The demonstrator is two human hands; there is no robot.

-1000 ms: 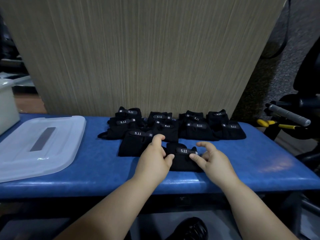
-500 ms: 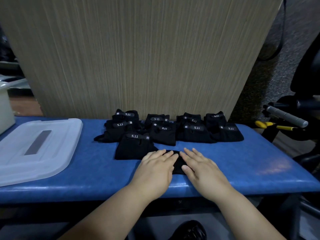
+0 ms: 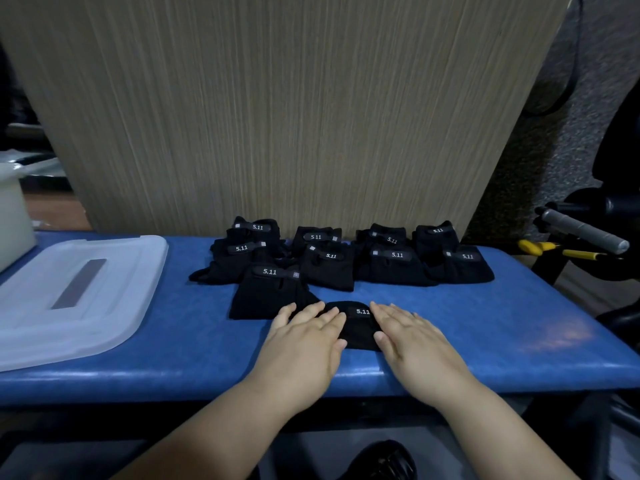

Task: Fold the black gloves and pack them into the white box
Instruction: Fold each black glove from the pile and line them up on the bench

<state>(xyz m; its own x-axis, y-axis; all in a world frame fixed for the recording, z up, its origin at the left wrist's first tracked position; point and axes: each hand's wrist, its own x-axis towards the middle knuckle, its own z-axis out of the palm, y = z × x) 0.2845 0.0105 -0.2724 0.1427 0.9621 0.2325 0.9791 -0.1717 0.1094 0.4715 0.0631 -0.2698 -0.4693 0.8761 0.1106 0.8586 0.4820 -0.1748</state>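
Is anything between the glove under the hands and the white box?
Yes: the clear lid lies flat on the blue bench between the folded glove and the white box. It is low, so lifting the glove over should probably clear it. The left hand and right hand touch the glove directly.

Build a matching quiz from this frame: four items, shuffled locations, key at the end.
Items
1. folded glove
2. translucent lid
3. white box
4. yellow-handled tool

Locations
A. far left frame edge
B. beyond the blue bench, right end
C. pressed under the left hand and right hand
D. flat on the bench's left part

Pairs: 1-C, 2-D, 3-A, 4-B
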